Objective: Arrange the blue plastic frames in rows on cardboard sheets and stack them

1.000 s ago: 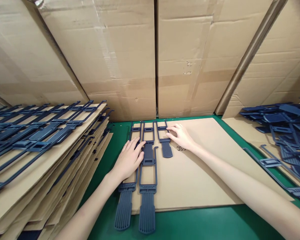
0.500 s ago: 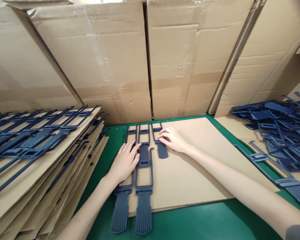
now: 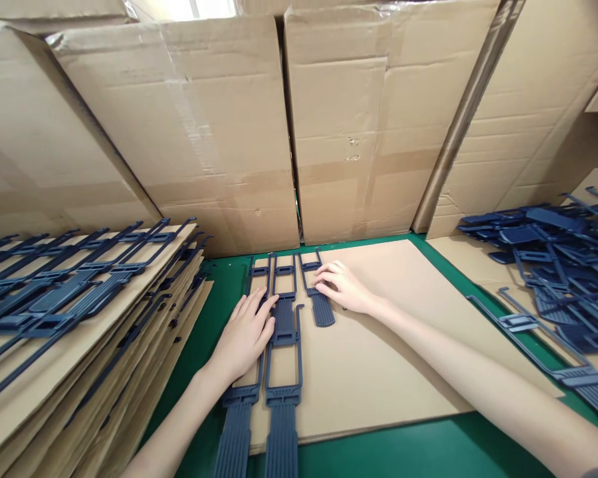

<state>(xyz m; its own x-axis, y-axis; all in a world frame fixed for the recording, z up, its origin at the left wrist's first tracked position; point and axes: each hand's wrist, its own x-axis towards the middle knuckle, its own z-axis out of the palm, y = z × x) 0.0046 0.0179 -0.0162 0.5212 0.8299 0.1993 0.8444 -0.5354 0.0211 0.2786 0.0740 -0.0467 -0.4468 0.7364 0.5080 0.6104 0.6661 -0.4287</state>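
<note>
Cardboard boxes [image 3: 219, 133] lower in view, right hand [image 3: 345, 289] still at navy frame [image 3: 323, 311]

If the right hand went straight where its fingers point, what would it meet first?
The right hand would probably meet the short blue frame right at its fingertips; contact is unclear.

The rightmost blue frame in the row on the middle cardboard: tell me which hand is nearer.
Right. The right hand has its fingertips at the right side of that frame; the left hand lies farther off, over the neighbouring frames.
</note>
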